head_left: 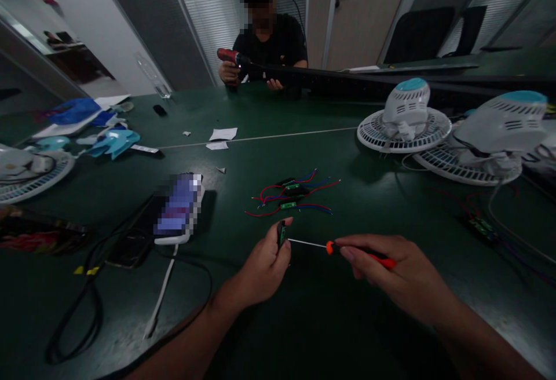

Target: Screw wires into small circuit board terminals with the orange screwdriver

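Observation:
My left hand (263, 270) is closed around a small green circuit board (282, 233) with a dark edge, held upright between thumb and fingers. In my right hand (391, 264) is a screwdriver (330, 247) with an orange and black handle. Its thin metal shaft points left and its tip reaches the board, by my left thumb; the exact contact point is too small to make out. Just beyond my hands, several similar boards (288, 205) with red and blue wires lie in a cluster on the green table (321, 322).
A lit phone (179, 206) with a cable and a dark phone (132, 247) lie at left. White fan parts (403, 119) stand at right, near another wired board (481, 228). Paper scraps (223, 134) lie farther back. Across the table a person holds a red power drill (230, 55).

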A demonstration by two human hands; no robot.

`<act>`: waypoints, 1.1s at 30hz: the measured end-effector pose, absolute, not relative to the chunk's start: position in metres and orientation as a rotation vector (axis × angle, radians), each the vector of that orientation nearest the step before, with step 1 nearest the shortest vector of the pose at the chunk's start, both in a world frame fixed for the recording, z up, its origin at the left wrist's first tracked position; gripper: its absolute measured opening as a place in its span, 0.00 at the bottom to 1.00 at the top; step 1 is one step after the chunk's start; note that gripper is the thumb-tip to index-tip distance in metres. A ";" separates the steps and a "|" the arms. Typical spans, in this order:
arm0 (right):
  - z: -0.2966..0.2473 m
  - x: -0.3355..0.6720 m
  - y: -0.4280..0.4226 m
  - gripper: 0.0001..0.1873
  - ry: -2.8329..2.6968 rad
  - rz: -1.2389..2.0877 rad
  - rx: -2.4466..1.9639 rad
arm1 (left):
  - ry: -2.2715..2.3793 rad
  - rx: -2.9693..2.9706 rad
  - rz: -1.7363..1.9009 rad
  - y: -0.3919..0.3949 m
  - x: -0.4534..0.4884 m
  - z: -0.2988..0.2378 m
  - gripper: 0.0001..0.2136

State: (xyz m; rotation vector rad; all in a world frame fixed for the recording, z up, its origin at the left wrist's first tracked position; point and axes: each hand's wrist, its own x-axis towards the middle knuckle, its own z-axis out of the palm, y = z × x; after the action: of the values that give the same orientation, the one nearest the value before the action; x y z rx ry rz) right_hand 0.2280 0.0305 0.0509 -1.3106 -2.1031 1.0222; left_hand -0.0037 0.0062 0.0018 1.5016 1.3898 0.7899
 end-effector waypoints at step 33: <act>0.049 0.231 0.031 0.16 -2.142 0.833 -1.358 | 1.381 1.448 0.809 0.008 -0.003 0.004 0.24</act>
State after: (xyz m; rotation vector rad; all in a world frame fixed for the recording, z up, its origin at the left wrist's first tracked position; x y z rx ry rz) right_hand 0.2308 0.0308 0.0487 -1.3583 -2.1423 0.8331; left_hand -0.0026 0.0085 0.0045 1.4476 1.3814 0.8091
